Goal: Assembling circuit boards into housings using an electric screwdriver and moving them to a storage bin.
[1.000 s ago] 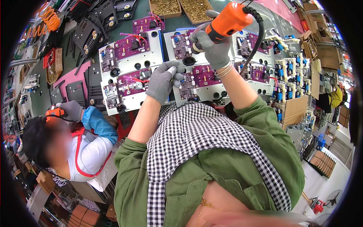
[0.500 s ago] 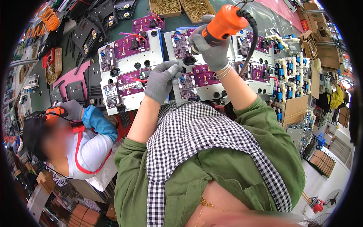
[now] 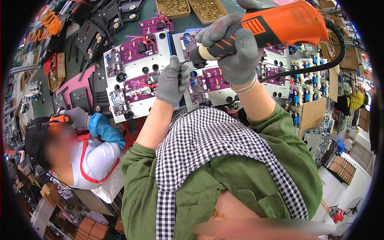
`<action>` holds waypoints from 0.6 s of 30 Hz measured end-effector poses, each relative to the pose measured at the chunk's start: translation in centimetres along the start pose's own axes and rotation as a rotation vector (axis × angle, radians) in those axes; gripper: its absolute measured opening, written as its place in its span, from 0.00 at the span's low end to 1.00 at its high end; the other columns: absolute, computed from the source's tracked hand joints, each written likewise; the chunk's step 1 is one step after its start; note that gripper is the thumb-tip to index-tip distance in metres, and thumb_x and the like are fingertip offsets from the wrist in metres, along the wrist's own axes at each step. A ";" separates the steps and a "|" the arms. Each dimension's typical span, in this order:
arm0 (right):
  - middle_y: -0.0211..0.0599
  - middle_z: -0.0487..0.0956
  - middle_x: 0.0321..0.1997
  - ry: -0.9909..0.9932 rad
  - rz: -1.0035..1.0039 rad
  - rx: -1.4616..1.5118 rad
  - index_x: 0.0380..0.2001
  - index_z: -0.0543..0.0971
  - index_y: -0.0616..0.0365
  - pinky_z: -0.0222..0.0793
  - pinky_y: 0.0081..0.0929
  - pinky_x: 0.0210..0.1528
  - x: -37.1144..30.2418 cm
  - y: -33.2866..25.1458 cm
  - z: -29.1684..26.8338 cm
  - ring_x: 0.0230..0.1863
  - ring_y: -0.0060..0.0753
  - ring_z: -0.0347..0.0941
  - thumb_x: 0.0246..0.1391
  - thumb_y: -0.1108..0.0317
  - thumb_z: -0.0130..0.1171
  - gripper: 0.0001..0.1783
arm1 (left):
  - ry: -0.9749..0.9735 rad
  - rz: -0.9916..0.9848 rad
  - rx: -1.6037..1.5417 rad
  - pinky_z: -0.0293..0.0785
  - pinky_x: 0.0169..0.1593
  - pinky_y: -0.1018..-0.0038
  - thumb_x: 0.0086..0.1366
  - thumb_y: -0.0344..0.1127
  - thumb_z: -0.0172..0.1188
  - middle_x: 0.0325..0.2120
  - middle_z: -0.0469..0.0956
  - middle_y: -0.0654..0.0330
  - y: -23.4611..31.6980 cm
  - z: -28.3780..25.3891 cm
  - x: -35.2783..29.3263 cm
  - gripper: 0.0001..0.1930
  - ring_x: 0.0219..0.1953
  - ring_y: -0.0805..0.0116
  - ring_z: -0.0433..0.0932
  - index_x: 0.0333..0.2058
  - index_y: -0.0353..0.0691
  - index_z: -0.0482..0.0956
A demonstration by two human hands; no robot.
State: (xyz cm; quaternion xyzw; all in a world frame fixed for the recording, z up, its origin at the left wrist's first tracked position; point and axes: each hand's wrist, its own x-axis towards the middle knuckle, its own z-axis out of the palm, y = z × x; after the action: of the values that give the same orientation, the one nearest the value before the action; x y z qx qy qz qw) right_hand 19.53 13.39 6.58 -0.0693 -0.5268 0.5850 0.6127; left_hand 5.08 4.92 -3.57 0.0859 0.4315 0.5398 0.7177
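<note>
My gloved right hand (image 3: 243, 52) grips an orange and black electric screwdriver (image 3: 286, 26) that lies nearly level, its bit pointing left. At the bit's tip is my gloved left hand (image 3: 172, 84), its fingers closed with the thumb up; whatever they pinch is too small to make out. Below both hands, several pale metal plates (image 3: 160, 60) carry purple circuit boards (image 3: 134, 50), some with pink wires. One purple board (image 3: 216, 78) lies between my two hands, partly covered by the right one.
Cardboard trays of small brass-coloured parts (image 3: 173, 9) stand at the far edge. Black brackets (image 3: 94, 38) lie to the left, and white and blue parts (image 3: 308, 76) stand to the right. A co-worker (image 3: 88, 152) sits at the left. The screwdriver's black cable (image 3: 316, 70) loops over the boards.
The screwdriver has swung from upright-tilted to nearly level, its body shifting right and closer. Its bit now meets my left hand, whose thumb has risen.
</note>
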 end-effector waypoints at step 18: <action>0.40 0.78 0.23 0.115 0.020 -0.007 0.27 0.75 0.63 0.78 0.31 0.34 0.5 0.3 0.2 0.25 0.32 0.78 0.52 0.70 0.56 0.06 | -0.003 0.047 -0.014 0.58 0.13 0.85 0.63 0.58 0.54 0.16 0.70 0.67 0.0 0.6 0.9 0.24 0.13 0.79 0.66 0.29 0.39 0.73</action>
State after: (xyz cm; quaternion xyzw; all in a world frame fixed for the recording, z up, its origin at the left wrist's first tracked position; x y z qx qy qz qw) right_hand 19.10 13.75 6.74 -0.1105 -0.4921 0.5842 0.6359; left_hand 5.55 5.88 -3.67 0.0917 0.4246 0.5593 0.7060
